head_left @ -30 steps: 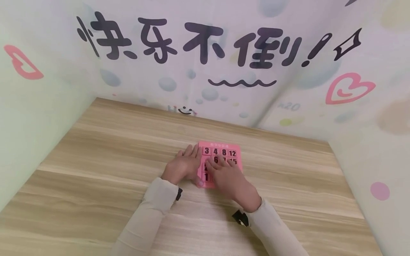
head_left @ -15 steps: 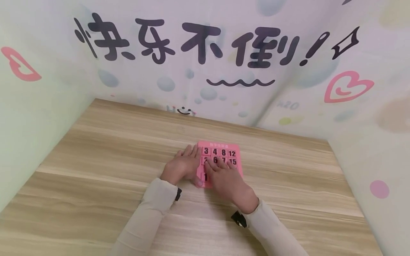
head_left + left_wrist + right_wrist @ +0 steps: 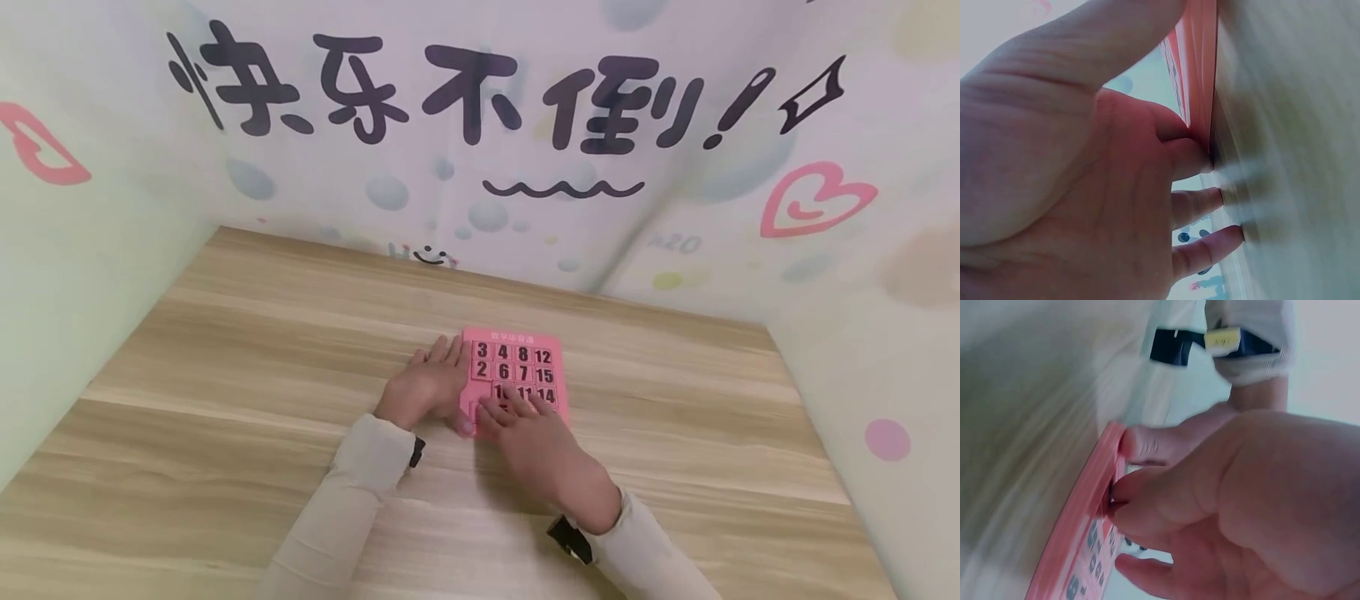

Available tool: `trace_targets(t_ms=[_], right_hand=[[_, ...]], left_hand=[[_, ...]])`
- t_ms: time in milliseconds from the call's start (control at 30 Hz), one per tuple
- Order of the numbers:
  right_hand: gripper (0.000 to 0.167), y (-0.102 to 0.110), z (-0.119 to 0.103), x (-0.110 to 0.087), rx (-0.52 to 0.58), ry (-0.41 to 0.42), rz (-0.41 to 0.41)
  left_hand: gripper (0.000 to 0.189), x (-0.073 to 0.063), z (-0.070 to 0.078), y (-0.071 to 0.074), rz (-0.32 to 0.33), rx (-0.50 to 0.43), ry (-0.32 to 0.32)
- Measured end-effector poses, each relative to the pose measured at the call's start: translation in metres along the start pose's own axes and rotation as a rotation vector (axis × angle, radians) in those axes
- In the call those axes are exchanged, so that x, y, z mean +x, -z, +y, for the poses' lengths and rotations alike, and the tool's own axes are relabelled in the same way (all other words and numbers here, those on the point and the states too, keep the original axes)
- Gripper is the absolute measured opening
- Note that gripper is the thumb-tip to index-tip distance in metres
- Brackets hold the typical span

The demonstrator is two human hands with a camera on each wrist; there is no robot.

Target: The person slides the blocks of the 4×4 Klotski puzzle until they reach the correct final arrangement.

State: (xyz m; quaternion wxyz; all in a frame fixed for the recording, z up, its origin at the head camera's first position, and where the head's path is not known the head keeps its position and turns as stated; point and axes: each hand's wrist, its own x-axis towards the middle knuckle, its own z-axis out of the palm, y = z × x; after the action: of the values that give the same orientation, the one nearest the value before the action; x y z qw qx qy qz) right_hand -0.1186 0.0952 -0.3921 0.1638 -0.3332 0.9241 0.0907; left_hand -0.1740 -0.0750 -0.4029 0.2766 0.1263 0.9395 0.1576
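A pink sliding number puzzle (image 3: 517, 336) lies flat on the wooden table. Its left column has 3 and 2 at the top, with a vacant slot below the 2. My left hand (image 3: 426, 387) lies along the puzzle's left side, fingers extended. In the right wrist view its thumb (image 3: 1144, 444) presses the near corner, while the left wrist view has the index finger at the board's edge and other fingertips on the table. My right hand (image 3: 543, 450) reaches over the lower rows, its fingertips touching the tiles at lower left and hiding most of the bottom row.
The wooden table (image 3: 262, 350) extends on every side of the puzzle. A pale printed backdrop (image 3: 420, 167) with large dark characters rises behind it, and similar walls stand left and right. A black strap (image 3: 570, 537) sits at my right wrist.
The 2 tile has slid up the left column to sit under the 3, leaving the vacant slot below it. My right hand has drawn back toward the near edge; the left has stayed put.
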Motion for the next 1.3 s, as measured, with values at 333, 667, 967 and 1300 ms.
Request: trace_targets(t_ms=[333,667,967,1300], right_hand=[[0.048,-0.002,-0.007,-0.001,-0.075,-0.006,0.017],[0.053,-0.006,-0.011,-0.008,-0.131,0.017,0.055],[0.053,-0.008,-0.003,0.005,-0.097,-0.005,0.034],[0.048,-0.005,0.003,-0.019,-0.069,-0.043,0.029]], left_hand=[[0.121,0.001,-0.003,0.002,0.004,-0.004,0.003],[0.122,0.0,-0.001,0.003,0.018,0.007,-0.006],[0.123,0.0,0.0,0.001,0.017,-0.003,-0.011],[0.121,0.0,0.0,-0.001,0.009,-0.021,-0.005]])
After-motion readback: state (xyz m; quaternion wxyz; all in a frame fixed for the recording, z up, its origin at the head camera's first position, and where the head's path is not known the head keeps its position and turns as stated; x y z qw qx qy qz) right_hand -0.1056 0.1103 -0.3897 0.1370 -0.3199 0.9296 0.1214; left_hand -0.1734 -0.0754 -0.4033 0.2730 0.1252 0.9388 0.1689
